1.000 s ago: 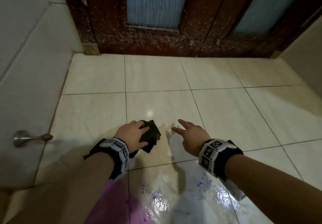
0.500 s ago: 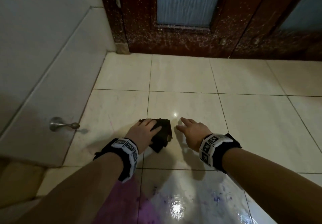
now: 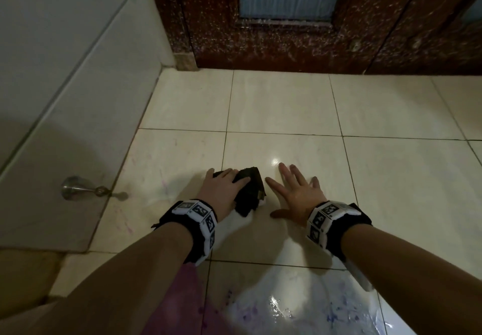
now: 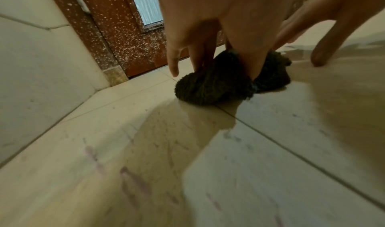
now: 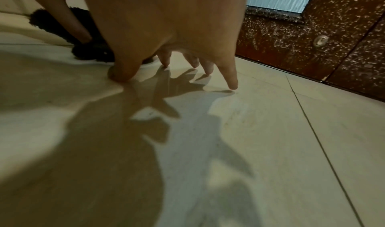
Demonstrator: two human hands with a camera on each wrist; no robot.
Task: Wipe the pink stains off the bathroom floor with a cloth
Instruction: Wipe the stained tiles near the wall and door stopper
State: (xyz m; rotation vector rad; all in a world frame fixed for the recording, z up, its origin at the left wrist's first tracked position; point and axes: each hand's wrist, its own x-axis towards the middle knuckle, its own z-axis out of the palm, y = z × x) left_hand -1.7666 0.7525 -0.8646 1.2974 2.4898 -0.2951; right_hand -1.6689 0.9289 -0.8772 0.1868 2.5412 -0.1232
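Observation:
A dark terry cloth (image 3: pixel 251 191) lies bunched on the cream floor tiles (image 3: pixel 287 105). My left hand (image 3: pixel 224 186) lies on top of it and presses it down with fairly straight fingers; in the left wrist view the thumb digs into the cloth (image 4: pixel 212 89). Just right of the cloth, my right hand (image 3: pixel 294 191) rests on the bare tile with its fingers spread and its fingertips (image 5: pixel 233 85) touching the floor. It holds nothing. Faint pink streaks (image 3: pixel 127 226) mark the tile left of my left arm, seen close as pink streaks (image 4: pixel 133 177). Purple-pink specks (image 3: pixel 245 314) sit in a wet patch near me.
A dark red, speckled door (image 3: pixel 287 42) with a frosted pane closes the far side. A tiled wall (image 3: pixel 65 100) runs along the left, with a metal door stopper (image 3: pixel 83 190) sticking out low. Pink fabric (image 3: pixel 180 303) shows under my left forearm.
My left hand has gone from gripping the cloth to lying flatter on it against the floor. My right hand has spread its fingers and settled on the tile.

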